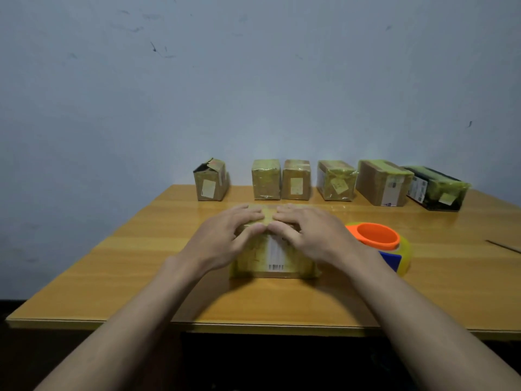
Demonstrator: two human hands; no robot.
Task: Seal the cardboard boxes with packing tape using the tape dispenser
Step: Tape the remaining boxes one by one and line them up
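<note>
A small cardboard box [275,256] wrapped in yellowish tape, with a barcode label on its front, stands in the middle of the wooden table [112,266]. My left hand [227,237] and my right hand [313,235] both rest flat on its top, fingers spread, thumbs nearly meeting at the front top edge. The tape dispenser [379,244], orange and blue with a yellow tape roll, lies on the table just right of the box, behind my right wrist. Nobody holds it.
Several more boxes line the table's far edge by the wall: one with a torn open flap [211,179] at the left, a taped pair [280,179], then larger ones out to a dark box [435,189]. A thin stick [503,246] lies far right.
</note>
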